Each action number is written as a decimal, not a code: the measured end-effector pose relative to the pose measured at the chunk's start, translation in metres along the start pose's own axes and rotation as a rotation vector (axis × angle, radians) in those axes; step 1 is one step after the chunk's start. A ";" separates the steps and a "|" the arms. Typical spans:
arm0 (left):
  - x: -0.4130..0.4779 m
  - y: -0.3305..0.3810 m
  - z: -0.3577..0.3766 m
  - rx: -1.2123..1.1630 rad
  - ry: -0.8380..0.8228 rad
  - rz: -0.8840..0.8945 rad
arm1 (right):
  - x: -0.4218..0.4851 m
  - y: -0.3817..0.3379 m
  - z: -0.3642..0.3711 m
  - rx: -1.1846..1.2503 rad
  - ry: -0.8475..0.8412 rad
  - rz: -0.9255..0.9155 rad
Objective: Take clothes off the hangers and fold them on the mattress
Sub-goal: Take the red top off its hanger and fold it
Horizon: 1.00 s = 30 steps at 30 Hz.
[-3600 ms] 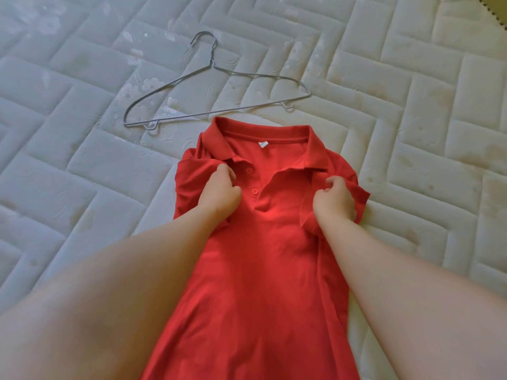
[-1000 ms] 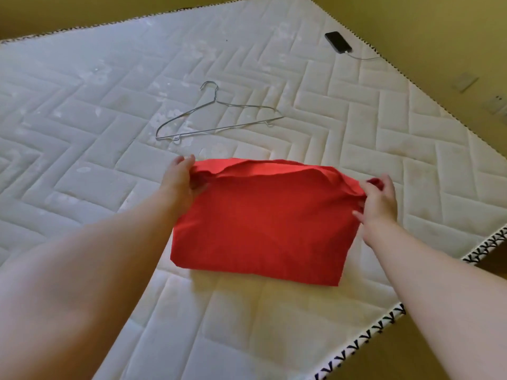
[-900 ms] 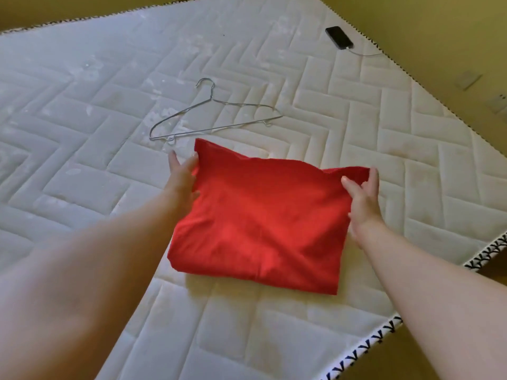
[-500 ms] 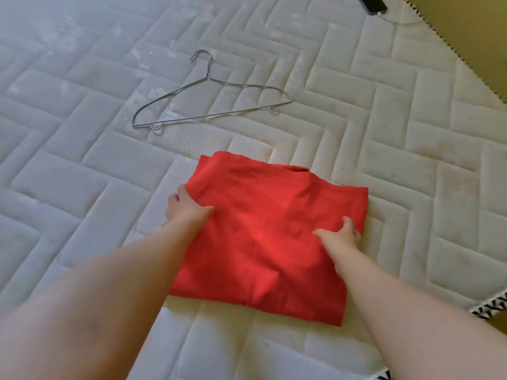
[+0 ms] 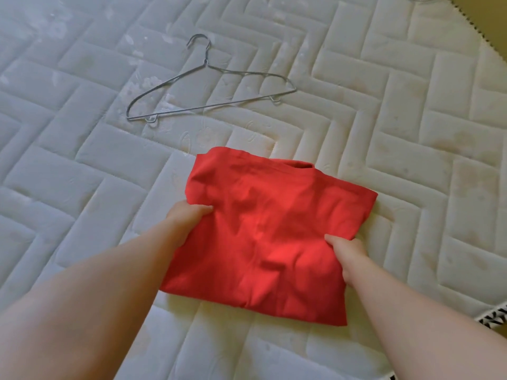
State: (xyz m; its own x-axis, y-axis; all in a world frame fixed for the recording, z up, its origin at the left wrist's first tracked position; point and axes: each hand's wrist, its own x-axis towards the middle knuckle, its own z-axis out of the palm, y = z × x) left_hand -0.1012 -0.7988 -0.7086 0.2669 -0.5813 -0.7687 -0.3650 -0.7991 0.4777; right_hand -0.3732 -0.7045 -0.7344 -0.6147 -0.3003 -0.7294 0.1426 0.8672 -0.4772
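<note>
While hands (image 5: pixel 186 218) (image 5: pixel 351 256) grip shirt (image 5: pixel 269 215) edges; hanger (image 5: pixel 211 105) apart

1. Shirt (image 5: pixel 269 237): red cloth, matt and soft, with shallow creases across the top layer; the weave is too fine to tell.
2. Hanger (image 5: pixel 211 105): thin grey metal wire, smooth, with a dull sheen.
3. Mattress (image 5: pixel 82 165): white quilted cloth stitched into padded herringbone panels; faint sheen, pale flower figures in the fabric, yellowish marks in places.
4. Trim (image 5: pixel 493 316): woven edge tape, black-and-white pattern, matt.
</note>
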 end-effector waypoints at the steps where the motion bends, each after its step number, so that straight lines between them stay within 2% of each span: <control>1: -0.002 0.001 -0.001 -0.020 -0.011 0.013 | -0.003 -0.001 -0.001 0.010 -0.004 -0.016; 7: -0.029 0.014 -0.006 -0.100 0.034 0.160 | -0.027 -0.023 -0.014 -0.030 0.049 -0.221; 11: -0.078 0.039 0.010 -0.121 -0.058 0.315 | -0.072 -0.056 -0.017 -0.157 0.070 -0.373; 14: -0.124 0.061 0.033 -0.103 -0.188 0.420 | -0.120 -0.079 -0.006 -0.198 -0.092 -0.533; 16: -0.151 0.070 0.045 -0.206 -0.289 0.383 | -0.149 -0.087 0.000 -0.161 -0.260 -0.623; 18: -0.169 0.074 0.044 -0.339 -0.327 0.297 | -0.169 -0.090 -0.003 -0.101 -0.411 -0.616; 20: -0.177 0.072 0.036 -0.408 -0.333 0.240 | -0.189 -0.091 -0.016 -0.108 -0.557 -0.595; 23: -0.180 0.067 0.022 -0.487 -0.281 0.155 | -0.212 -0.091 -0.028 -0.205 -0.682 -0.603; 28: -0.179 0.050 0.004 -0.580 -0.285 0.027 | -0.242 -0.088 -0.039 -0.122 -0.757 -0.467; 30: -0.184 0.043 -0.009 -0.600 -0.309 0.003 | -0.241 -0.083 -0.049 0.040 -0.648 -0.412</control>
State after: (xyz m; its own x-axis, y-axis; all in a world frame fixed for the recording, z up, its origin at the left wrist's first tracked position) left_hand -0.1579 -0.7280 -0.5427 -0.0337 -0.5843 -0.8108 0.2175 -0.7961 0.5647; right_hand -0.2744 -0.6851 -0.4947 -0.0482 -0.7793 -0.6248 0.0358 0.6238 -0.7808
